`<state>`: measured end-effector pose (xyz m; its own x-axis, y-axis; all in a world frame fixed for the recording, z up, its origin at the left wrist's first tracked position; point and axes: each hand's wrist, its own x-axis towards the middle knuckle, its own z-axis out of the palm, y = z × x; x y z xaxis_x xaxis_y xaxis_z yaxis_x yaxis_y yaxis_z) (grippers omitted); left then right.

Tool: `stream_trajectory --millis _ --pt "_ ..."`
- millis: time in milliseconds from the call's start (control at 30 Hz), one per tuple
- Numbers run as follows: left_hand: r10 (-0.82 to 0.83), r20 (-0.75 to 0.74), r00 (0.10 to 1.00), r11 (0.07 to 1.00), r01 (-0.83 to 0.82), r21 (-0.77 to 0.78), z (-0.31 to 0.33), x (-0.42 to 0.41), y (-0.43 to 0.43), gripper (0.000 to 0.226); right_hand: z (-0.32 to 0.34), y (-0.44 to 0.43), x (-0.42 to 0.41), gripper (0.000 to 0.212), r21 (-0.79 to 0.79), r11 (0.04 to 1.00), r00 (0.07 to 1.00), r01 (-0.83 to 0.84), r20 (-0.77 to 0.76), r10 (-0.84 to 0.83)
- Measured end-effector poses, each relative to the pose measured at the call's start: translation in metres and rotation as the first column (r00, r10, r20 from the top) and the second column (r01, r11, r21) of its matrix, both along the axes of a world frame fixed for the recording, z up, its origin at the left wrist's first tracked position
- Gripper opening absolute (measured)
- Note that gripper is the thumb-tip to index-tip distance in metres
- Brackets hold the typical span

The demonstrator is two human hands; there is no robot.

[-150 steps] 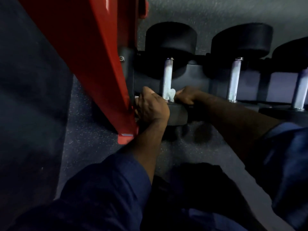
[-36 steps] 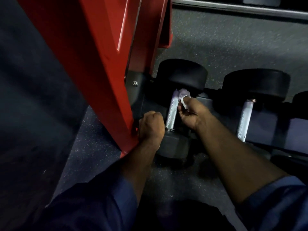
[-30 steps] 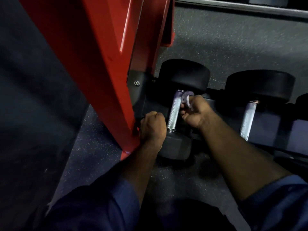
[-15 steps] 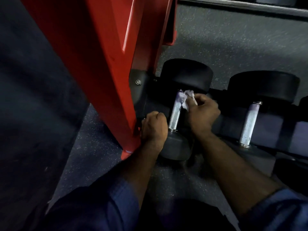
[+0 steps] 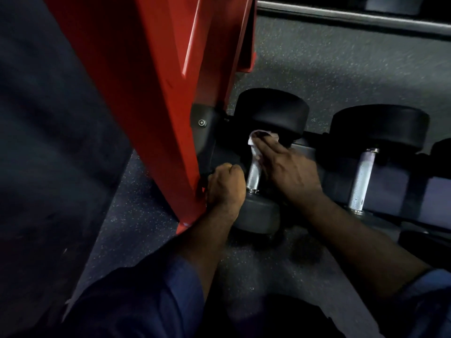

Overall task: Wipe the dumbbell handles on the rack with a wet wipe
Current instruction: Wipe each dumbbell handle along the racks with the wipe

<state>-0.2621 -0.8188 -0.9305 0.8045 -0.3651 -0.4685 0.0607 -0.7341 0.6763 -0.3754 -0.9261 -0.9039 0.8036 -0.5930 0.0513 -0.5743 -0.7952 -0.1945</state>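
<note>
Wipe [image 5: 253, 148], clasped in the right hand [image 5: 290, 172], has reached the handle [image 5: 253, 174]'s far end while the left hand [image 5: 225, 186] stays clenched: this handle looks nearly done.

Dumbbell rack, lowest tier: red upright post [image 5: 146, 93], foot standing on the dark speckled rubber floor [image 5: 341, 69]; dark sloping tray [image 5: 390, 189] running right from the post. On the tray, black round-headed dumbbells with knurled metal handles, lying front to back: first dumbbell [image 5: 258, 215] just beside the post, second dumbbell [image 5: 362, 179] to its right, apart from it. A third black head [image 5: 443, 150] is cut off by the right edge.
</note>
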Motion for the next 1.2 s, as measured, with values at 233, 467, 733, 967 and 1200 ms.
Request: stream_trajectory --millis 233,467,733,967,1200 --pt "0.040 -0.006 0.999 0.999 -0.040 -0.009 0.004 -0.002 -0.002 0.036 0.007 0.000 0.031 0.033 -0.151 0.985 0.991 -0.088 -0.115 0.071" --pt "0.037 -0.018 0.999 0.999 -0.037 -0.018 0.005 -0.003 -0.002 0.043 0.025 -0.008 0.026 0.025 -0.237 0.969 0.979 -0.072 -0.203 0.023" --pt "0.009 -0.016 1.000 1.000 -0.009 0.002 0.018 -0.003 -0.002 0.042 0.003 -0.008 0.048 0.027 -0.132 0.985 0.978 -0.110 -0.190 0.083" --pt "0.007 -0.034 0.999 1.000 -0.007 -0.007 0.019 -0.005 0.001 0.049 0.000 -0.014 0.021 0.033 0.099 0.963 0.961 -0.252 -0.091 0.261" --pt "-0.022 0.047 0.999 0.998 0.019 0.062 0.028 -0.002 0.001 0.020 0.001 -0.037 0.015 0.042 0.143 0.942 0.944 -0.304 -0.086 0.318"
